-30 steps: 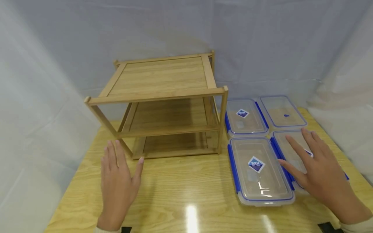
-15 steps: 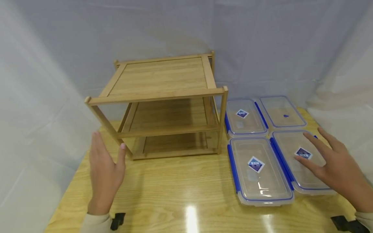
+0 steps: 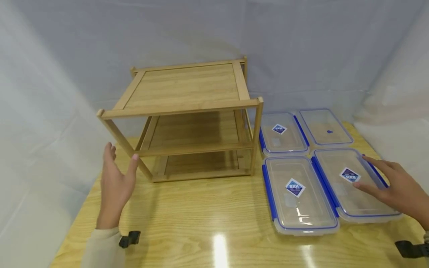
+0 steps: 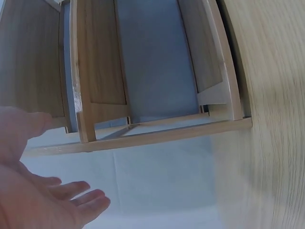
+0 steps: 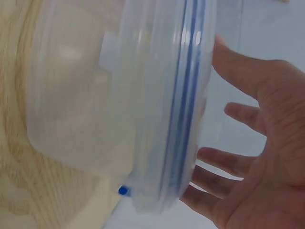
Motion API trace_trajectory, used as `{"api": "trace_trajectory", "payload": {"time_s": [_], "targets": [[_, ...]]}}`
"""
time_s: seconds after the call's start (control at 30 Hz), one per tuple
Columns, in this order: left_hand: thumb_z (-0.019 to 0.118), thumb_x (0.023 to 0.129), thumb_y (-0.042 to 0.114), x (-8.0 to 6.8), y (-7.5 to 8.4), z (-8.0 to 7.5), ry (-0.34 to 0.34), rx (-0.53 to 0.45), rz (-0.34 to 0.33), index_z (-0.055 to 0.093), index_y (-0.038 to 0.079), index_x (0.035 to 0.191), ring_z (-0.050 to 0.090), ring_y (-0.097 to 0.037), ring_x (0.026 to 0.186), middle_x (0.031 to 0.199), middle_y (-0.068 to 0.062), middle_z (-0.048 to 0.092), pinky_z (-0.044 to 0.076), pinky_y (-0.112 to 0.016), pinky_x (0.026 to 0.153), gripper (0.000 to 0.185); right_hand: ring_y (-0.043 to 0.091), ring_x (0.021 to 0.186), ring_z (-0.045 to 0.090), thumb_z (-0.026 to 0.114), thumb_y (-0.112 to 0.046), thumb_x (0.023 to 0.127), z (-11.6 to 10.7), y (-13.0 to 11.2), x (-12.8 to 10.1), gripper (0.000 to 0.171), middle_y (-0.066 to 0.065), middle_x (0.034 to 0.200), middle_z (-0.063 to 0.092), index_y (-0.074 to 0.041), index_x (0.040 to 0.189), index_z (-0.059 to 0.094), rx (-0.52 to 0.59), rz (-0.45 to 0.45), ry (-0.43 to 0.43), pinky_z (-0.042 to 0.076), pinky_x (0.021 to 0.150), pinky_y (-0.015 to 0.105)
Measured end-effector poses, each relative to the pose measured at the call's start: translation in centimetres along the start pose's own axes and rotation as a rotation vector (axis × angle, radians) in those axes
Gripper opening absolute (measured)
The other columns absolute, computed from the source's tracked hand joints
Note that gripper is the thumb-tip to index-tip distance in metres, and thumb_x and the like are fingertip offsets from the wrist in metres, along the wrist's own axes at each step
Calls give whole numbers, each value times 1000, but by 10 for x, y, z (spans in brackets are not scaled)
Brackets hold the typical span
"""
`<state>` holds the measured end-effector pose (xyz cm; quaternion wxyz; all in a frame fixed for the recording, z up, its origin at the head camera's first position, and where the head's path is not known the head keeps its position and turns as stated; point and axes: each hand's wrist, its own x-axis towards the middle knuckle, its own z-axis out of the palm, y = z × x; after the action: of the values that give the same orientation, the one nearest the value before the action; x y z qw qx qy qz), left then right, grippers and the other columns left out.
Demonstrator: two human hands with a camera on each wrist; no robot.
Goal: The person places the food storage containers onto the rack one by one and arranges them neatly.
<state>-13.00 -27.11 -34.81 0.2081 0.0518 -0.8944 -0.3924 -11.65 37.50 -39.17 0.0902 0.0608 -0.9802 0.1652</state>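
Note:
A three-tier wooden rack (image 3: 187, 119) stands at the back of the wooden table (image 3: 207, 216). My left hand (image 3: 115, 182) hovers open beside its front left leg, fingers straight, holding nothing; the rack (image 4: 143, 86) fills the left wrist view above the left hand (image 4: 43, 191). My right hand (image 3: 395, 188) is open over the near right clear container (image 3: 355, 182), thumb above its lid and fingers past its right edge. In the right wrist view the right hand (image 5: 257, 157) is spread beside the container's blue-sealed rim (image 5: 186, 109).
Three more clear containers with blue clips lie right of the rack: near left (image 3: 298, 195), far left (image 3: 281, 134), far right (image 3: 323, 126). White cloth (image 3: 40, 123) walls the table on the left, back and right.
Both hands have moved outward: the left hand slid left and turned on edge near the rack's leg, the right hand slid right across the near right container's lid.

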Motion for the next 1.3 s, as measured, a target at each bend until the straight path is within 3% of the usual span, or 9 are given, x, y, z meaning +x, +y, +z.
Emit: {"api": "trace_trajectory", "payload": {"time_s": [0.2,0.33,0.47,0.73,1.0,1.17,1.3], "targets": [[46,96,50,8,-4,-1,-107,-78,-39,4,19,153,18,-36,140,156,-12,14,21,-58,109,78,59,97,48,75,-41,80,2,19,6,91,41,124,42,8,142,31,105,58,-125,47,69,62],[45,96,49,12,-7,1,-151,-138,-49,12,17,153,23,-35,138,154,-10,20,24,-54,110,73,62,101,42,66,-52,84,3,29,8,95,44,130,31,4,146,22,105,185,-262,47,70,61],[46,97,45,14,-9,4,-164,-189,-33,24,15,150,31,-34,135,149,-11,31,29,-52,108,65,62,103,39,61,-54,87,2,37,10,94,45,133,25,1,149,17,152,237,-350,48,69,56],[45,98,42,16,-11,8,-166,-197,-14,32,9,147,43,-35,126,141,-14,42,39,-56,99,60,54,100,51,62,-52,87,6,53,10,92,39,130,35,-4,150,17,257,230,-344,53,65,46],[43,99,41,16,-14,7,-173,-213,-39,35,7,145,43,-37,125,139,-16,44,39,-58,97,58,54,105,48,59,-48,90,8,62,12,83,37,134,34,-13,152,16,368,236,-383,54,67,46],[41,100,43,16,-15,8,-160,-221,-65,39,11,144,46,-35,124,137,-16,47,39,-58,96,54,42,98,57,59,-45,91,9,68,12,78,35,133,35,-18,152,18,444,245,-378,55,67,45],[39,99,47,16,-14,9,-140,-195,-95,42,15,142,49,-32,122,135,-15,50,44,-47,84,54,30,92,61,58,-44,93,10,71,13,76,34,134,33,-20,152,18,510,270,-394,55,69,43]]}}
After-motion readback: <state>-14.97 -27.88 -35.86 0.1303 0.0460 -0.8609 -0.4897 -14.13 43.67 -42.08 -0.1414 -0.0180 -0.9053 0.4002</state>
